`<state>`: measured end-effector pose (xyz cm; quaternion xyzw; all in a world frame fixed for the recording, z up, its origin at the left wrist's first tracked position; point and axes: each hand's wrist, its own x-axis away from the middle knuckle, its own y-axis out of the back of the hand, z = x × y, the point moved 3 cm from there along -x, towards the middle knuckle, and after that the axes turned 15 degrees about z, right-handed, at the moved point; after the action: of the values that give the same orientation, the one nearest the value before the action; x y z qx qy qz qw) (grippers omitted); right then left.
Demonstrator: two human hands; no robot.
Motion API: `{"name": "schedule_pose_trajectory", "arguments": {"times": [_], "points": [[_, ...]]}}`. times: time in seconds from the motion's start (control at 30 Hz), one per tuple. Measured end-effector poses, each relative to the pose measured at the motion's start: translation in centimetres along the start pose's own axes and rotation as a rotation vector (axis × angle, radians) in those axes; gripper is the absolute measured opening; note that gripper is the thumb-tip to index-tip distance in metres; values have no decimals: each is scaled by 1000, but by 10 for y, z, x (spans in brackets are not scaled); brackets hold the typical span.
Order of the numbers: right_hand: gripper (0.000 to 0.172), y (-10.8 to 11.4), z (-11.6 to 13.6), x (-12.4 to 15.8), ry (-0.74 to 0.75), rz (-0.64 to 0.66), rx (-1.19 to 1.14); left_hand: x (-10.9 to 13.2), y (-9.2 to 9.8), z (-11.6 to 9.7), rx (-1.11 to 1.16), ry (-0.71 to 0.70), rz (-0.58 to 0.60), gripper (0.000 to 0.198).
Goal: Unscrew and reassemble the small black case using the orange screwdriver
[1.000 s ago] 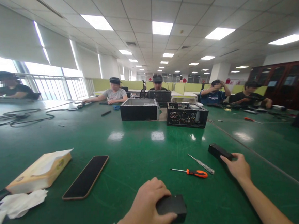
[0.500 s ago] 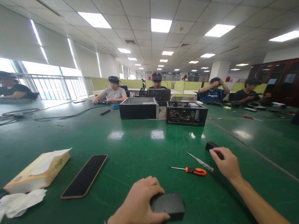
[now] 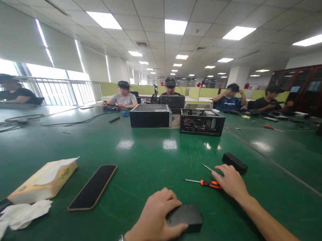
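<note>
My left hand grips a black rectangular block on the green table, thumb on the near side and fingers on the far side. My right hand reaches over two screwdrivers, its thumb and fingers slightly apart. Under its fingertips is the orange and black handle of one screwdriver. The second screwdriver shows only its thin metal shaft; the hand covers its handle. Just beyond the right hand lies a longer black block, touched by nothing I can see.
A phone, a tissue pack and crumpled tissues lie on the left. Farther back stand a black computer case and an opened case with perforated side. Several people sit around the far side. Cables cross the left.
My right hand has let go of the longer black block and moved nearer, over the screwdrivers. My left hand keeps its grip on its block. The view has shifted slightly.
</note>
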<state>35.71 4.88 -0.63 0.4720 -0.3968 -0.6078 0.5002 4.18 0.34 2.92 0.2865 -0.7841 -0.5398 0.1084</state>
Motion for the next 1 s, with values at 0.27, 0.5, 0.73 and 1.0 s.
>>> {"name": "schedule_pose_trajectory", "arguments": {"times": [0.27,0.5,0.73,1.0], "points": [[31,-12,-20,-2,-58,80,-84,-1,-1,1,-18,1,-14,32],[36,8,-4,-1,94,92,-230,0,1,0,-18,12,9,30],[22,17,16,13,249,198,-511,1,1,0,-27,24,30,36],[35,17,27,19,181,40,-1130,0,0,4,-12,27,-3,44]]}}
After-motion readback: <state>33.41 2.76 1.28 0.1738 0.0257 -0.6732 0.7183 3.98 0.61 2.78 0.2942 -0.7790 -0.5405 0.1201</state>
